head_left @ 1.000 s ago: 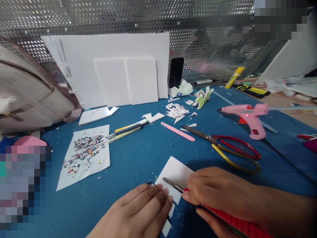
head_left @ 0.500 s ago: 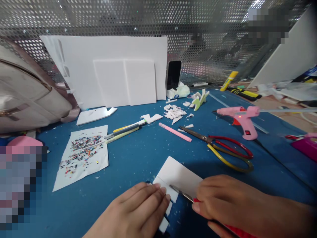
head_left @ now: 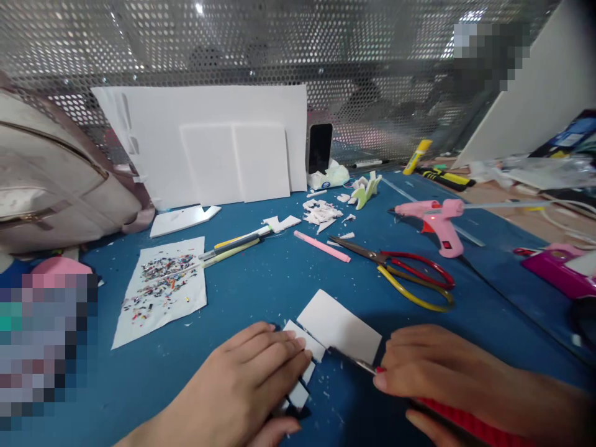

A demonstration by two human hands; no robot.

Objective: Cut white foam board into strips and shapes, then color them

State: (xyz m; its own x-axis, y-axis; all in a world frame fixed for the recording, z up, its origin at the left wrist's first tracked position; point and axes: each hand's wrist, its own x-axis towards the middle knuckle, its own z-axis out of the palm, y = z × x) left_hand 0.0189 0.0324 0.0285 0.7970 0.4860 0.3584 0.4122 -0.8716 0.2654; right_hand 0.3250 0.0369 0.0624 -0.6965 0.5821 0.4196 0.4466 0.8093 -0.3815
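My right hand (head_left: 433, 366) is closed round a utility knife with a red ribbed handle (head_left: 470, 416) and a thin metal blade (head_left: 351, 360). The blade lies along the lower edge of a white foam board piece (head_left: 339, 323). My left hand (head_left: 251, 379) lies flat, fingers stretched out, on a narrow white strip (head_left: 305, 340). A gap parts this strip from the larger piece. Smaller white offcuts (head_left: 298, 395) stick out from under the left fingers, partly hidden.
Large scissors (head_left: 395, 267), a pink pen (head_left: 322, 246) and a pink glue gun (head_left: 433, 220) lie beyond my hands. Left are a paper with coloured bits (head_left: 162, 323) and several pens (head_left: 233, 251). White boards (head_left: 261, 161), a phone (head_left: 320, 148) and a bag (head_left: 60, 180) stand behind.
The strip under my left fingers has come apart from the larger foam board piece. My right hand and the knife have shifted slightly right. The whole view has tilted a little.
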